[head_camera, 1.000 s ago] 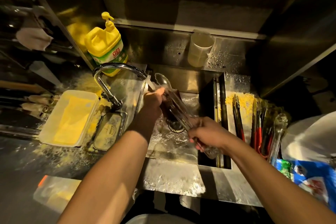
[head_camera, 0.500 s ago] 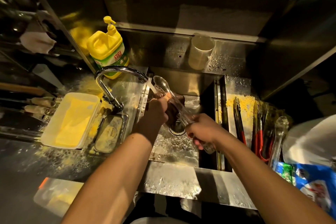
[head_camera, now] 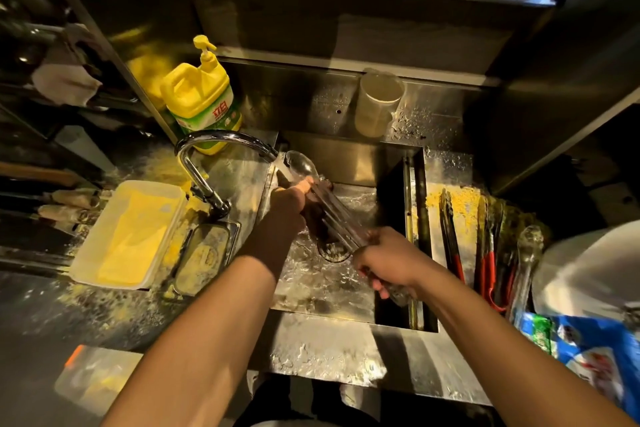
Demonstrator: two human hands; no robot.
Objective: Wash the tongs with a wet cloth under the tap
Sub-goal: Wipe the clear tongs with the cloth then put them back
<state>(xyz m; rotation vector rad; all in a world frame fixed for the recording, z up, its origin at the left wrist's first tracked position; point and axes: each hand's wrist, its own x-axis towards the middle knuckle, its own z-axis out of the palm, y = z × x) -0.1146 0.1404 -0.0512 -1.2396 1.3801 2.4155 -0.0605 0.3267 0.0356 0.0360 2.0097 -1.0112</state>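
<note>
Over the wet steel sink, the right hand is clenched around the handle end of the clear plastic tongs. Their spoon-shaped tips point up to the spout of the curved chrome tap, where water runs. The left hand is closed on a dark cloth, pressed against the tongs' arms. Compared with half a second ago, both hands sit slightly nearer the tap. Behind the tap, the yellow pump bottle carries red characters, too small to read.

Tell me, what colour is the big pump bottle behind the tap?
Yellow, with a green and white label; the pump bottle shows clearly in the head view.
</note>
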